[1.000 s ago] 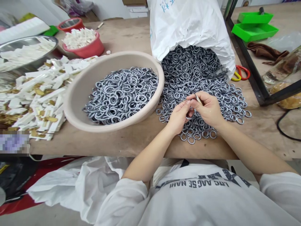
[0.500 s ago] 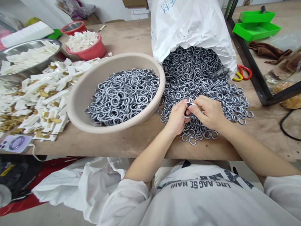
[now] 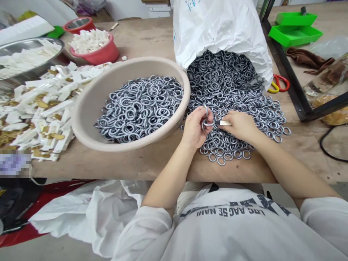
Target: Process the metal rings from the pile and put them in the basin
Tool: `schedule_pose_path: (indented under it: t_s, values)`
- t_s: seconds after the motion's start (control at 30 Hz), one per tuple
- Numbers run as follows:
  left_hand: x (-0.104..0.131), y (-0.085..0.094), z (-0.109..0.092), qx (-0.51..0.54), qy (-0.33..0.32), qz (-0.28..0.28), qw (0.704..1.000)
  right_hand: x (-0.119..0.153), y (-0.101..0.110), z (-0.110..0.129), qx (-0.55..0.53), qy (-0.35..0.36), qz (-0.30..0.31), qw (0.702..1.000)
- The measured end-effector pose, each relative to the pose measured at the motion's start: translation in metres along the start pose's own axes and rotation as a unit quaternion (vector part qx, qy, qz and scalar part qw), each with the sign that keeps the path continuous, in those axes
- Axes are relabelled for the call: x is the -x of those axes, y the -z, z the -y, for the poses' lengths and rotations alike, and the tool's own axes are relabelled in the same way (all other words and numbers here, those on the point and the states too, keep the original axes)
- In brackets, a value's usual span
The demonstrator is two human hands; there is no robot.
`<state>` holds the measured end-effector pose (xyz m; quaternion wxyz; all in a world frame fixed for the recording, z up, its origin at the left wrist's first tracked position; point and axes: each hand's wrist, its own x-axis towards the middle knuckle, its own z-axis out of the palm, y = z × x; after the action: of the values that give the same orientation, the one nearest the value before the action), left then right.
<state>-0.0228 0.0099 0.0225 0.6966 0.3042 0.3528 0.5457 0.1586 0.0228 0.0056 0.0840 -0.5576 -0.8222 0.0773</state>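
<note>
Working over the near edge of the tabletop [image 3: 122, 166], your left grip [image 3: 193, 125] is pinching a grey ring [image 3: 206, 110] at the fingertips, with a second ring [image 3: 208, 124] just below, against the fingers. Your right grip [image 3: 240, 125] clamps a small tool [image 3: 224, 123] by its pale end, dark tip right beside that second ring; whether they touch, you can't tell. Under both lies a loose ring pile [image 3: 239, 119], and at your left sits the beige basin [image 3: 88, 116], more rings [image 3: 138, 112] inside. Beyond, the white bag [image 3: 217, 29] gapes toward you, rings in its mouth, scissors [image 3: 282, 83] just to its right. Farther back: red bowl [image 3: 110, 52] left, green trays [image 3: 296, 34] right!
</note>
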Motion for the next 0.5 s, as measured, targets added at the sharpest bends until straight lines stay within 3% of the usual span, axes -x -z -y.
schedule_pose_path:
  t_s: [0.2, 0.3, 0.5]
  values:
    - [-0.008, 0.008, 0.002, 0.0, -0.001, -0.018, 1.0, 0.001, 0.001, -0.011, 0.001, 0.016, 0.012, 1.0]
    - [-0.011, 0.014, 0.001, 0.02, 0.027, -0.023, 0.999, 0.0, 0.0, -0.014, -0.014, -0.011, 0.008, 1.0]
    - [-0.008, 0.01, 0.007, -0.025, 0.071, -0.02, 0.997, -0.004, 0.004, -0.018, -0.196, -0.056, -0.04, 0.978]
